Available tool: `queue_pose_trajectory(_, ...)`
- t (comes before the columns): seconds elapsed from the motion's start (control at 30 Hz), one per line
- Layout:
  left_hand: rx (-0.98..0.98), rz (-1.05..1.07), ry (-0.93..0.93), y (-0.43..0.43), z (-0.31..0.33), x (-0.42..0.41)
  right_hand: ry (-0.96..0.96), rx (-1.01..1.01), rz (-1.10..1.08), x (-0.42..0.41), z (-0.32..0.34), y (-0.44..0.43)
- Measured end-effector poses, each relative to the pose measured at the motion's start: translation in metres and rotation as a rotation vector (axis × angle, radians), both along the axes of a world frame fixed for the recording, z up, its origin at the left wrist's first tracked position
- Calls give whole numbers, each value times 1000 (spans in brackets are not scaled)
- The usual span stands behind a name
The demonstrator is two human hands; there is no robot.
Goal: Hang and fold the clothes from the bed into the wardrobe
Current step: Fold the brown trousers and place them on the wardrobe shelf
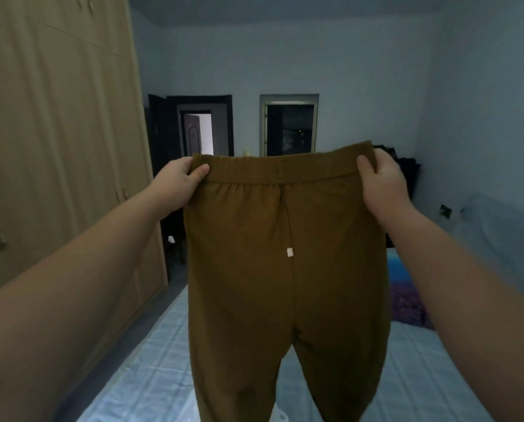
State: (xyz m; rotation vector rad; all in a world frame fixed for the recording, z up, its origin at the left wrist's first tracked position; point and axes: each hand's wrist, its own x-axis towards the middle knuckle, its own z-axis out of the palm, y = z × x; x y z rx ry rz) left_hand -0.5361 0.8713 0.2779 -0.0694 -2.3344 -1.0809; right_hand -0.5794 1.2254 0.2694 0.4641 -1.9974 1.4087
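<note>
A pair of mustard-brown trousers (285, 269) with an elastic waistband hangs full width in front of me, legs dangling over the bed (151, 370). My left hand (178, 181) pinches the waistband's left corner, thumb on the front. My right hand (382, 181) grips the right corner the same way. A small white tag shows on the centre seam. The tall beige wardrobe (56, 147) stands to my left with its doors closed.
The bed's pale blue quilted cover runs forward under the trousers. A blue and purple cloth (405, 300) lies on the bed at right, and a dark pile of clothes (407, 172) sits behind my right hand. A dark open door (193, 129) and a window (289, 126) are on the far wall.
</note>
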Motion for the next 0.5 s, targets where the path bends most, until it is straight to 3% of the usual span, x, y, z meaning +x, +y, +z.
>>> queue_pose_trajectory(0.23, 25, 92, 252, 13, 6, -12, -61, -117, -35, 6, 13, 5)
queue_pose_trajectory(0.5, -147, 79, 253, -2, 20, -20, 56, 14, -276, -3, 15, 58)
